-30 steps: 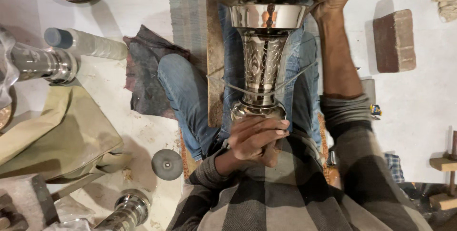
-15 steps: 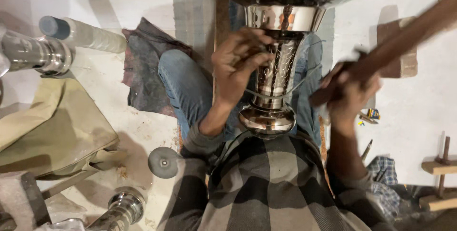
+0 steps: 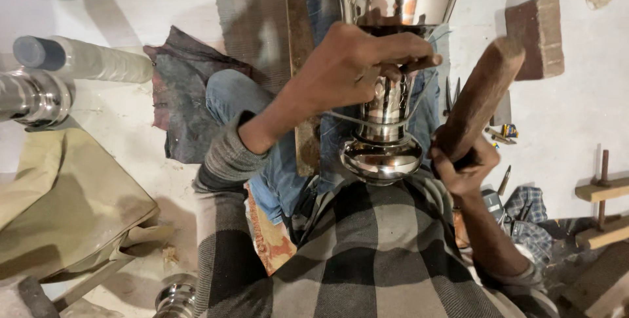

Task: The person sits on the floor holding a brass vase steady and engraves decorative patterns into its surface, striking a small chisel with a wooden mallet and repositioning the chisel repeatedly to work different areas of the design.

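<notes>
A polished metal vase [image 3: 386, 121] is being steadied between the knees, its narrow engraved stem pinched by the left hand [image 3: 357, 69] fingers. It is judged stiff, heavy and slippery. A wooden mallet [image 3: 481, 95] is being gripped by the right hand [image 3: 462, 164]. A brick [image 3: 534, 36] is lying far right.

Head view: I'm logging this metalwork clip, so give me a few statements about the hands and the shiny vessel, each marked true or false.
1. The left hand holds a thin rod-like tool against the stem of the shiny metal vessel. True.
2. The right hand is empty. False: its grip is closed around a wooden mallet.
3. The vessel lies between the person's knees, over blue jeans. True.
4. A brick lies on the floor on the left-hand side. False: it is on the right-hand side, beyond the mallet.
5. The mallet head rests on the vessel. False: it is raised beside it, apart.
</notes>
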Motion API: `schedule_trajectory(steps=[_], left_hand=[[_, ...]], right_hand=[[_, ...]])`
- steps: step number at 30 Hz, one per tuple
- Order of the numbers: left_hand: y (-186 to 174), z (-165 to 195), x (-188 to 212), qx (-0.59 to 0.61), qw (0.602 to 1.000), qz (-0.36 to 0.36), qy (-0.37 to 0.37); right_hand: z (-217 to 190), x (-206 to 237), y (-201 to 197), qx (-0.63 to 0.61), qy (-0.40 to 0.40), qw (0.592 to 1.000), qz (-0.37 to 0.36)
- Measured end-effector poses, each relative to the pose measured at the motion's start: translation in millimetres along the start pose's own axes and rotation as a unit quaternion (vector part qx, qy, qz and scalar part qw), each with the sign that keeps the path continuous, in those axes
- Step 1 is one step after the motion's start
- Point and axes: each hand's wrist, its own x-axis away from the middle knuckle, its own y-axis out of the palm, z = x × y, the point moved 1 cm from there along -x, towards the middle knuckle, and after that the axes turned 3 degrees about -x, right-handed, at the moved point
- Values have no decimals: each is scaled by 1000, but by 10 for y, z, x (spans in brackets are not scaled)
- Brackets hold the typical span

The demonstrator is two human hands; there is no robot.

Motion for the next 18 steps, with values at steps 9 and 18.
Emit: schedule_trajectory(steps=[9,18], left_hand=[[0,-132,-132,-53,992,-71,87],[20,-171,-170,-3,990,-89,113]], right_hand=[[-641,-188,-63,71,59,994,54],[-305,-63,-602,167,-287,941,72]])
